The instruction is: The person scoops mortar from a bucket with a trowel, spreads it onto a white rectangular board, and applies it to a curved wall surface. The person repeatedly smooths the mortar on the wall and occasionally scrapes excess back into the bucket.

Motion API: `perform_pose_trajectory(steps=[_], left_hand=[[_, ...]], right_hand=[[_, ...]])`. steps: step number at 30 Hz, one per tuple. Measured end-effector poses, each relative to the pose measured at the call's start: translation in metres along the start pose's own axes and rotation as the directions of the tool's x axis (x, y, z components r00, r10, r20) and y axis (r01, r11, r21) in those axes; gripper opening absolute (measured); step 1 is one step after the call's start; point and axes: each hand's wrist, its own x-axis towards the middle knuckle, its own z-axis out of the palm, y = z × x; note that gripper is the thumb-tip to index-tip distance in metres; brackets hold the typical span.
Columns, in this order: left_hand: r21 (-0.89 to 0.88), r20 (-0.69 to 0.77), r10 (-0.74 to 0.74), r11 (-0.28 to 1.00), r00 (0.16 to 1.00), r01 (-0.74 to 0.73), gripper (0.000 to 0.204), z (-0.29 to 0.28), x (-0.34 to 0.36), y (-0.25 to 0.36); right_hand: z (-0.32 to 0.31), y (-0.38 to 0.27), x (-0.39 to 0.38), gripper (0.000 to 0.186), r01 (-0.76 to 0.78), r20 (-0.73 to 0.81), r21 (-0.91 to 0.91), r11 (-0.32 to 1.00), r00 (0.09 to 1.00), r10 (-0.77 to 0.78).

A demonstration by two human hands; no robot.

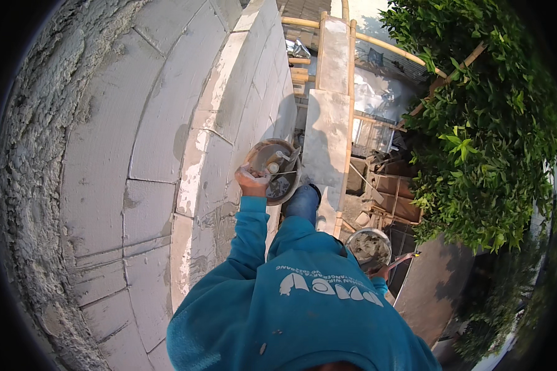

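My left hand (252, 177) is closed at the left rim of a round, mortar-smeared bucket (283, 193), beside the block wall. A tool with a pale, round-ended handle (278, 162) lies across the inside of this bucket. Lower right, my right hand (382, 272) is partly hidden by my sleeve and closed around a thin, reddish-handled tool (403, 257); its working end cannot be made out. Just beyond that hand stands a second round bucket (386, 237), holding lumpy grey mortar (369, 248).
A pale block wall (161, 130) runs along my left, with a ledge. Narrow scaffold planks (328, 123) stretch ahead, edged by bamboo poles (351, 93); my foot (315, 193) is on them. A drop with timber and rubble lies to the right, beside a leafy tree (483, 136).
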Motion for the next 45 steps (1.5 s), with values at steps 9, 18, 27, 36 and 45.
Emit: perform_pose_trajectory(steps=[9, 18, 27, 36, 45], left_hand=[[-0.098, -0.222, -0.195, 0.979, 0.955, 0.177, 0.017, 0.13, 0.063, -0.006], [0.105, -0.158, -0.108, 0.986, 0.981, 0.126, 0.024, 0.218, 0.146, -0.035], [0.497, 0.276, 0.125, 0.83, 0.953, -0.252, 0.03, 0.309, 0.238, -0.052], [0.664, 0.129, 0.113, 0.728, 0.985, -0.171, 0.024, 0.361, 0.329, -0.076], [0.599, 0.046, 0.072, 0.796, 0.996, -0.085, 0.023, 0.4, 0.381, -0.094]], right_hand=[[0.104, -0.056, 0.017, 0.031, -0.115, -0.141, 0.073, 0.991, 0.982, 0.124], [0.213, -0.122, -0.052, 0.032, -0.079, -0.146, 0.039, 0.996, 0.986, 0.084], [0.367, -0.16, -0.054, 0.045, -0.038, 0.028, -0.238, 0.971, 0.999, 0.046], [0.537, -0.191, -0.031, 0.038, -0.162, -0.039, -0.01, 0.987, 0.986, 0.161], [0.682, -0.309, -0.058, 0.023, 0.205, 0.123, -0.382, 0.901, 0.978, -0.17]])
